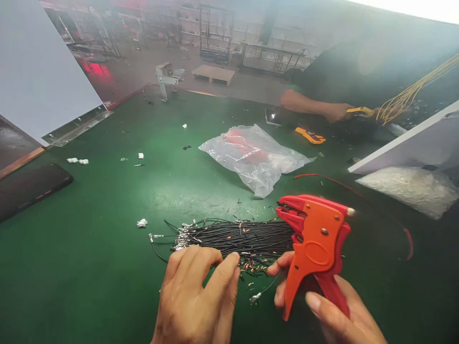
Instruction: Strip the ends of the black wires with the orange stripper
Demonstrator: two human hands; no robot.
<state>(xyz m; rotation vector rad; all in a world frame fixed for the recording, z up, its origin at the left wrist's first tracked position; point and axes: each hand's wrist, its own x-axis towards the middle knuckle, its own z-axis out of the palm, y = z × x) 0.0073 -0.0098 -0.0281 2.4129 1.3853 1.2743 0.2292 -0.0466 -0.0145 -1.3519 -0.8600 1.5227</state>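
Note:
My right hand [344, 310] is wrapped around the handles of a red and orange wire stripper [317, 243], its jaws pointing left over the wires. Beneath and beyond the tool lies a bundle of cut black wires [236, 239], with silvery terminals [183, 235] at the left end. My left hand [201, 296] is closed in front of the bundle, thumb and forefinger together; whatever they pinch is hidden. Between my hands, a single dark wire with a metal terminal [255, 298] runs up toward my right fingers. Small copper-coloured scraps [251, 265] are scattered by the bundle.
A clear plastic bag [247, 153] with red contents lies beyond the wires on the green table [107, 267]. Across the table, a co-worker's hand [337, 111] holds a yellow tool near yellow wires [412, 93]. Another yellow tool [310, 135] and a bag [412, 188] lie right.

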